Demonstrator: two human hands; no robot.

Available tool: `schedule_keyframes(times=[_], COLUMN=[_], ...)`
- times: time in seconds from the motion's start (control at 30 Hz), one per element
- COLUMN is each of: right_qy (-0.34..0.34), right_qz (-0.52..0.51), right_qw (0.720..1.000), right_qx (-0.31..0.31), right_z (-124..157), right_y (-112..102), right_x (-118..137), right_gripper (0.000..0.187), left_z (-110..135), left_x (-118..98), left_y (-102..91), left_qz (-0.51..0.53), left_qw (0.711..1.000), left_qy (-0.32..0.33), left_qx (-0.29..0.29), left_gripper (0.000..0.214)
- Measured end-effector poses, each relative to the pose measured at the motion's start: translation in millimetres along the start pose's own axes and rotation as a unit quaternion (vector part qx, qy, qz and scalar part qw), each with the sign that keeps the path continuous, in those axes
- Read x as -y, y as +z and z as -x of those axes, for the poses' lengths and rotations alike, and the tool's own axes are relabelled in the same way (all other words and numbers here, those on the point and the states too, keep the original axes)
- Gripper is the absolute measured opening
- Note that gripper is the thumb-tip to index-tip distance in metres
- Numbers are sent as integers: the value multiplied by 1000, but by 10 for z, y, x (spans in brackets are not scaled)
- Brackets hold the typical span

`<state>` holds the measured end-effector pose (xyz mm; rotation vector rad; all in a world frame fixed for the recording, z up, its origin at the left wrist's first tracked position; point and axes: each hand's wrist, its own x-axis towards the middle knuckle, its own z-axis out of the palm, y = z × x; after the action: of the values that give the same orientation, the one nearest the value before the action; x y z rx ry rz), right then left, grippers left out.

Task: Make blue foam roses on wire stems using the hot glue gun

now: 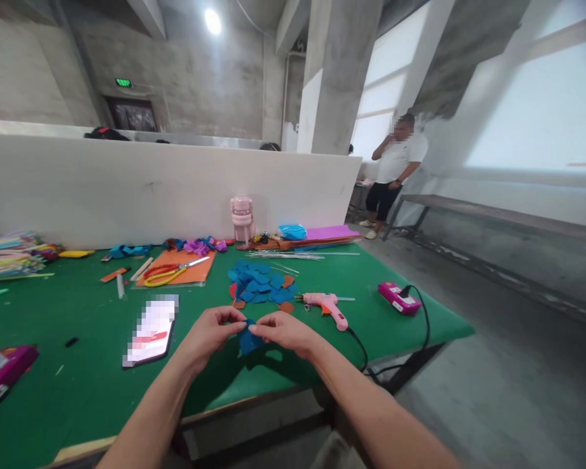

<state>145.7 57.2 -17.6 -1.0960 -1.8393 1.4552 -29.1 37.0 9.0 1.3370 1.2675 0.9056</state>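
My left hand (211, 331) and my right hand (284, 332) meet over the near edge of the green table (88, 384). Both pinch a small piece of blue felt (248, 340) between fingers and thumbs. Just beyond my hands lies a pile of blue felt pieces (261, 285) with a few orange ones at its edge. A pink glue gun (326, 305) rests right of the pile, its black cord running off the table's front.
A phone (152, 329) lies to the left of my hands. Scissors (168, 272) rest on an orange sheet. A pink power strip (399, 298) sits near the right edge. A white partition (176, 189) backs the table. A person (395, 172) stands far right.
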Motion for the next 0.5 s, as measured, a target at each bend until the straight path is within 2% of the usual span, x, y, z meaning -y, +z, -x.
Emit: schedule_keyframes(times=[0.13,0.23,0.37,0.5], right_qy=[-3,-12,-24,-31], right_qz=[-12,-28,-73,-138], right_qw=[1000,1000,993,970], right_qx=[5,-6,-88,-196], right_z=[-67,-94,-85,-52], right_y=[-21,-71,-130,-226], right_x=[63,103,16,-93], right_gripper=[26,27,32,32], left_z=[-34,-62,-97,-125], left_x=[7,3,7,55], left_y=[19,12,1,35], left_qz=[-14,1,49,66], left_qw=[1000,1000,996,994], left_qy=[1,13,51,73], left_qx=[-11,-25,-51,-57], left_gripper=[22,25,27,27])
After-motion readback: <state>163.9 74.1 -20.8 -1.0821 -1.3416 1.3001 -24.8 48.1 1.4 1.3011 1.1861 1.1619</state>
